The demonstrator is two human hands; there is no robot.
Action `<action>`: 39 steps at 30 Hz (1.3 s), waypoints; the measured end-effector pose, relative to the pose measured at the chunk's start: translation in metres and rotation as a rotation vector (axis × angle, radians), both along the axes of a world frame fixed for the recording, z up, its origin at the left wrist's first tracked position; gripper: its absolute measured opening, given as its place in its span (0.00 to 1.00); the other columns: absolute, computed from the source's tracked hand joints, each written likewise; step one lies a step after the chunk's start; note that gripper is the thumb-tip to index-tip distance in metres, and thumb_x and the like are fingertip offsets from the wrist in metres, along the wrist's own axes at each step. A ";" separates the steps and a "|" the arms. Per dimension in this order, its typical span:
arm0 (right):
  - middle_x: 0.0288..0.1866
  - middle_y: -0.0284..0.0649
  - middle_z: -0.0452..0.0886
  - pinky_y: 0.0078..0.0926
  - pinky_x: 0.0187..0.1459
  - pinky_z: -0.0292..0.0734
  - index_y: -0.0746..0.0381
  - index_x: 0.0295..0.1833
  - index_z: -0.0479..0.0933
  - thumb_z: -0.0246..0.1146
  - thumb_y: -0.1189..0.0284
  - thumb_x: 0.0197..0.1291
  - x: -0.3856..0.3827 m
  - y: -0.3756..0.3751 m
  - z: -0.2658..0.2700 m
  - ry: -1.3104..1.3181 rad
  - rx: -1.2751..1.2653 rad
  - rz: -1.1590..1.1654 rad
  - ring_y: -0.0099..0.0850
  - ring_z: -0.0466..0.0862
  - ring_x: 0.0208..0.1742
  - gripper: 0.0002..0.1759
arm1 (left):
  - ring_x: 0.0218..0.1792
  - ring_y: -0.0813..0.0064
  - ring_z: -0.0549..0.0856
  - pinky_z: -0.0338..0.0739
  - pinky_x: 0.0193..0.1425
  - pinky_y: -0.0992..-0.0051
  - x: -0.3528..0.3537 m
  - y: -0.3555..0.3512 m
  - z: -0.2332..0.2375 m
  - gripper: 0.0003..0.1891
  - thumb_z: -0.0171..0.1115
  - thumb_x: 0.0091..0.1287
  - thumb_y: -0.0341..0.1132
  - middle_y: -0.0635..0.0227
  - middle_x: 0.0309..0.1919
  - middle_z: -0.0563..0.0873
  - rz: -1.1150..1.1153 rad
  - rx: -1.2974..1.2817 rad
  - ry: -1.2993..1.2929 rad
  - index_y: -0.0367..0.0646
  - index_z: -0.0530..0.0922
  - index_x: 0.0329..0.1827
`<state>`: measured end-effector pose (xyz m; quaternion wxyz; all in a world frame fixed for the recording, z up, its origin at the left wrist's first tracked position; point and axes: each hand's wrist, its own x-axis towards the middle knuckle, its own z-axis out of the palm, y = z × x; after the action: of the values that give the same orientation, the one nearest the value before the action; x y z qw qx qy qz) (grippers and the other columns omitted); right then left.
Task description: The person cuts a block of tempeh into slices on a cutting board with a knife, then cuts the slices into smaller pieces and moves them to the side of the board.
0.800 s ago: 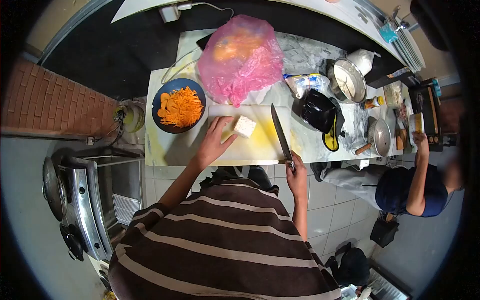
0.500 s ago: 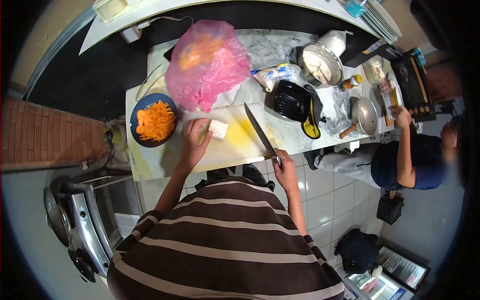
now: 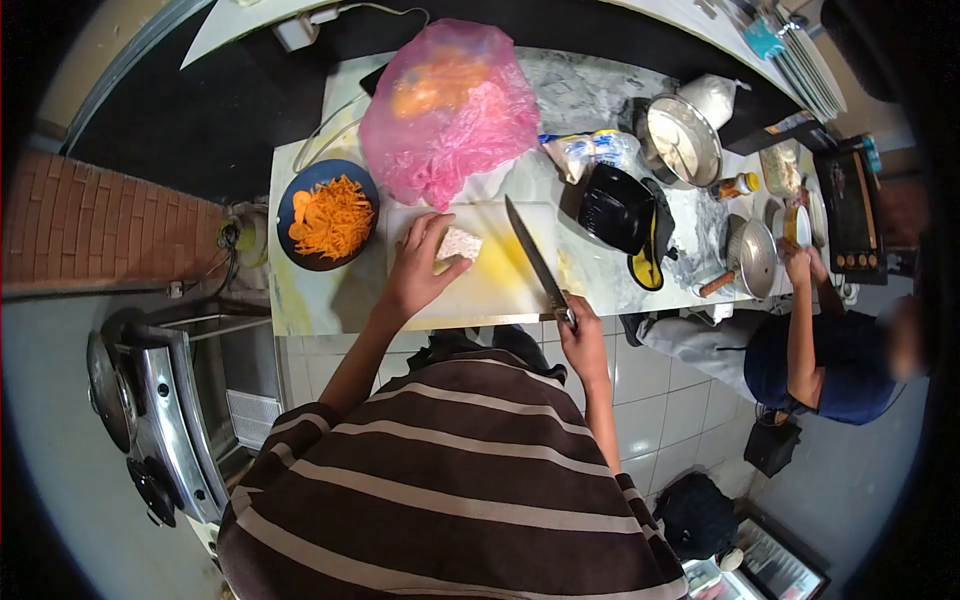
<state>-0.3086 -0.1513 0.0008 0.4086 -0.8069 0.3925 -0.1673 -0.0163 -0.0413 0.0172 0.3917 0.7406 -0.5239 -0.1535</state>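
My left hand [image 3: 418, 275] rests over the cutting board [image 3: 540, 218], with its thumb and fingers around a pale, speckled tempeh-like block [image 3: 459, 245]. In my right hand [image 3: 584, 338] is the handle of a long kitchen knife [image 3: 533, 250]. Its dark blade points away from me over the right part of the board, apart from the block. Yellow stains mark the board. Left of it sits a dark blue plate [image 3: 290, 248] with shredded carrot [image 3: 342, 222] and several carrot slices [image 3: 313, 208].
Behind the board lies a pink plastic bag [image 3: 450, 130] with orange things inside. To the right are a black container [image 3: 614, 210], a metal pot [image 3: 708, 150], a spice bottle [image 3: 737, 185] and a strainer [image 3: 754, 258]. A person [image 3: 800, 350] works at the right end.
My left hand has moved in and its thumb now curls around the near side of the block. The whole view has shifted. The other person's hands have come together around a container.
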 end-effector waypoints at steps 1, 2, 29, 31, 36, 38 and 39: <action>0.60 0.53 0.82 0.34 0.50 0.82 0.70 0.59 0.77 0.59 0.87 0.56 0.003 0.000 0.002 0.001 0.002 0.012 0.52 0.85 0.55 0.22 | 0.65 0.52 0.75 0.70 0.69 0.61 -0.001 0.001 -0.001 0.30 0.74 0.63 0.36 0.53 0.61 0.75 0.012 0.002 0.001 0.39 0.72 0.67; 0.59 0.52 0.82 0.34 0.48 0.82 0.70 0.59 0.77 0.59 0.86 0.57 0.003 -0.001 0.005 0.016 0.016 0.002 0.52 0.85 0.52 0.21 | 0.65 0.52 0.75 0.70 0.69 0.60 -0.002 0.003 -0.001 0.29 0.73 0.63 0.36 0.53 0.62 0.75 0.031 0.003 -0.018 0.39 0.73 0.66; 0.17 0.44 0.69 0.33 0.24 0.63 0.68 0.36 0.73 0.64 0.64 0.72 0.014 -0.040 0.017 0.039 0.208 0.132 0.28 0.64 0.19 0.17 | 0.26 0.74 0.80 0.77 0.34 0.68 -0.116 0.247 -0.268 0.22 0.68 0.68 0.42 0.66 0.42 0.86 0.636 0.759 1.462 0.46 0.79 0.63; 0.17 0.45 0.70 0.33 0.24 0.63 0.68 0.36 0.74 0.64 0.64 0.71 0.010 -0.044 0.020 0.067 0.246 0.164 0.29 0.66 0.18 0.17 | 0.25 0.75 0.80 0.77 0.33 0.69 -0.120 0.255 -0.264 0.22 0.68 0.68 0.42 0.66 0.42 0.86 0.566 0.799 1.433 0.45 0.80 0.63; 0.17 0.45 0.74 0.32 0.24 0.66 0.68 0.40 0.77 0.64 0.62 0.71 0.006 -0.060 0.017 0.059 0.214 0.234 0.28 0.70 0.17 0.18 | 0.24 0.79 0.78 0.76 0.32 0.72 -0.120 0.222 -0.270 0.22 0.67 0.67 0.40 0.69 0.39 0.86 0.202 0.846 1.299 0.45 0.80 0.63; 0.17 0.45 0.74 0.32 0.24 0.66 0.68 0.40 0.77 0.64 0.62 0.71 0.005 -0.066 0.017 0.013 0.212 0.242 0.28 0.70 0.17 0.18 | 0.24 0.80 0.78 0.76 0.31 0.74 -0.111 0.208 -0.271 0.22 0.67 0.67 0.39 0.71 0.39 0.85 0.062 0.869 1.224 0.44 0.80 0.63; 0.17 0.45 0.74 0.32 0.24 0.66 0.68 0.40 0.77 0.64 0.62 0.71 0.004 -0.067 0.017 -0.023 0.222 0.243 0.28 0.70 0.18 0.18 | 0.24 0.80 0.78 0.76 0.31 0.74 -0.108 0.204 -0.263 0.22 0.67 0.67 0.39 0.71 0.39 0.85 0.071 0.867 1.223 0.44 0.80 0.63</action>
<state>-0.3046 -0.2178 0.0174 0.5168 -0.7964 0.3034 -0.0815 -0.1245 0.1625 -0.2455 0.2910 0.6274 -0.0812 -0.7177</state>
